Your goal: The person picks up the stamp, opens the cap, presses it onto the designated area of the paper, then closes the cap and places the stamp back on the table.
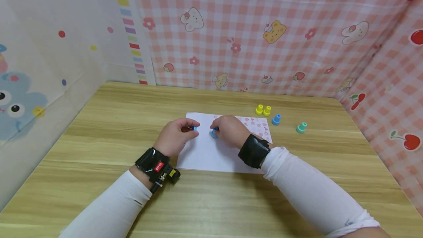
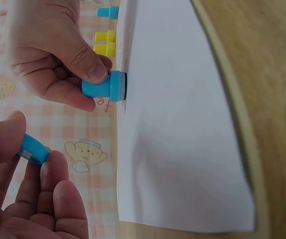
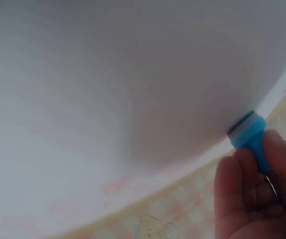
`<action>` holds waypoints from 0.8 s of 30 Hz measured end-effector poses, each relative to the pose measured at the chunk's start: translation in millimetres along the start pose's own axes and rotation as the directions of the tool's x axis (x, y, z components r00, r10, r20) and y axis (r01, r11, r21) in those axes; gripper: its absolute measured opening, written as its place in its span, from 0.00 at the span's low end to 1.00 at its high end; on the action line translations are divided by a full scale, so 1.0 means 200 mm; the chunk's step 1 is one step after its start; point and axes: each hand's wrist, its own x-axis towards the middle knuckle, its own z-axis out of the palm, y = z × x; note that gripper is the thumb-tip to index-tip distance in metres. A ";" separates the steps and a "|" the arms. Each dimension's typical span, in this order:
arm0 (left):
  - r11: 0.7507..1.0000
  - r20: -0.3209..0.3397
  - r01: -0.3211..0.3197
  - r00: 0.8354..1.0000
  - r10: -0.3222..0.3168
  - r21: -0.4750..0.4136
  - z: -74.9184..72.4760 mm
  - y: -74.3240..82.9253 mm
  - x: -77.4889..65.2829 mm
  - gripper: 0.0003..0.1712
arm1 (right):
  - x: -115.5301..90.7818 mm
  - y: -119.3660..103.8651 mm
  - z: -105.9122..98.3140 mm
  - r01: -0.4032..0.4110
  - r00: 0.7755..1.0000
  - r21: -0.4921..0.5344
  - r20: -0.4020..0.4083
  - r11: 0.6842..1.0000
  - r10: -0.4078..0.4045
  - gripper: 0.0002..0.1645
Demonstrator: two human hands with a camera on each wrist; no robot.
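A blue toy stamp [image 1: 214, 133] is pinched between the thumb and fingers of my right hand [image 1: 232, 131], over the white paper [image 1: 205, 157]. In the left wrist view the stamp [image 2: 103, 88] has its dark face turned to the sheet; whether they touch I cannot tell. My left hand [image 1: 175, 135] pinches a small blue cap [image 2: 33, 148] by its edge, left of the stamp and above the paper. Small red prints [image 1: 257, 123] cover the sheet's right part, partly hidden by my right hand.
Beyond the paper's right end stand two yellow stamps [image 1: 263, 110], another blue stamp [image 1: 276, 119] and a teal stamp [image 1: 301, 127]. All rest on the wooden table [image 1: 99, 139]. A checked cloth [image 1: 251, 65] hangs behind the table.
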 end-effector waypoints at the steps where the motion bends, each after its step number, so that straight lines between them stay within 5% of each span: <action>1: 1.000 0.000 0.000 1.000 0.000 0.000 0.00 0.00 0.00 0.12 | 0.00 -0.01 0.00 0.008 1.000 -0.024 0.000 1.000 -0.008 0.12; 10: 1.000 -0.011 0.014 1.000 -0.014 -0.011 0.00 0.01 0.00 0.13 | 0.01 -0.02 0.00 0.022 1.000 -0.078 0.000 0.997 -0.022 0.12; 15: 1.000 -0.008 0.018 1.000 -0.018 -0.016 0.00 0.01 -0.01 0.13 | 0.00 0.03 -0.02 -0.059 0.998 0.143 -0.015 0.988 0.062 0.12; 19: 0.999 -0.002 0.018 1.000 -0.018 -0.047 0.01 0.02 -0.02 0.13 | -0.05 0.05 -0.08 -0.172 0.976 0.414 -0.055 0.894 0.213 0.10; 24: 0.995 -0.010 -0.005 1.000 0.004 -0.096 0.01 0.04 -0.02 0.12 | -0.11 0.04 -0.11 -0.163 0.970 0.626 -0.040 0.763 0.240 0.08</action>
